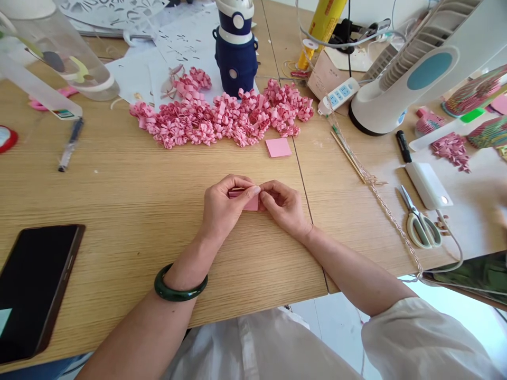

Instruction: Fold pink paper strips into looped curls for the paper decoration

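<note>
Between my hands, just above the wooden table (130, 200), is a small pink paper piece (250, 203). My left hand (225, 203), with a dark green bangle on the wrist, is closed on it between thumb and fingers. My right hand (285, 207) pinches at the paper's right edge, its thumb and forefinger together; what exactly they grip is too small to make out. Just beyond lies a flat pink paper rectangle (278, 148). Behind it spreads a long heap of curled pink paper flowers (206, 124).
A dark blue bottle (236, 58) stands behind the heap. To the right are scissors (422, 224), a white power bank (428, 184), a braided cord (390, 214), a power strip (339, 96) and a white fan (396, 95). A tablet (37, 282) lies at left, near a pen (71, 145).
</note>
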The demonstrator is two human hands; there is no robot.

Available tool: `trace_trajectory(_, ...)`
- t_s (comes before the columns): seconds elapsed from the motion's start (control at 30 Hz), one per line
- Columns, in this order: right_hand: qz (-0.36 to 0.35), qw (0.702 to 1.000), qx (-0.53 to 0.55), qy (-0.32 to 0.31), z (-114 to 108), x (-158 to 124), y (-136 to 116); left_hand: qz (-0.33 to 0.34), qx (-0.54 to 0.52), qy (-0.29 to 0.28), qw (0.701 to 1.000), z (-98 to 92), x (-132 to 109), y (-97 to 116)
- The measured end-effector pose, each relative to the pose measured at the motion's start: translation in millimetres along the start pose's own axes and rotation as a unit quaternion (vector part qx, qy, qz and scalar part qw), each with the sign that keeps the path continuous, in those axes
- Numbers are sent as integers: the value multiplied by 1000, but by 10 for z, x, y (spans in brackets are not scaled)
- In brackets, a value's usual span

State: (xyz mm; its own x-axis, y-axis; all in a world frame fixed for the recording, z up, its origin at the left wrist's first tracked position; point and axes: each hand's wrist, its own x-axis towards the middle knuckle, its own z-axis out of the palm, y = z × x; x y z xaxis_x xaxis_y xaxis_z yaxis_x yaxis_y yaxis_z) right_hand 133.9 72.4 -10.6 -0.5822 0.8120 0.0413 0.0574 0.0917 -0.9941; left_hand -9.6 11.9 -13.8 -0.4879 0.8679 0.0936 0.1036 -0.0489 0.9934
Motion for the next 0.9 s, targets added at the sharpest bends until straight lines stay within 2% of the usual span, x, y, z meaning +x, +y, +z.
trace_trajectory(0.13,5,1000,16,-12,4,25,7,-36,-22,14,999,10,7,-22)
trace_trajectory(0.23,22,998,50,-8,-10,53,-8,-68,-60,2,996,15,12,-5)
trace_trajectory(0.37,44,993,104,29,-51,92,5,-102,-121,-34,987,19,19,38)
trace_trajectory(0.47,46,988,142,50,-67,117,40,-118,-144,-28,982,29,22,32)
trace_trajectory(0.6,53,987,140,51,-54,115,30,-94,-117,41,988,31,26,-24)
trace_trajectory(0.67,51,988,135,57,-46,99,-6,-81,-87,54,991,21,24,-44)
trace_trajectory(0.77,24,989,120,83,-47,79,-49,-57,-59,27,996,8,5,-32)
trace_trajectory(0.9,-16,995,69,67,-42,90,-30,2,22,-1,1000,8,-42,49)
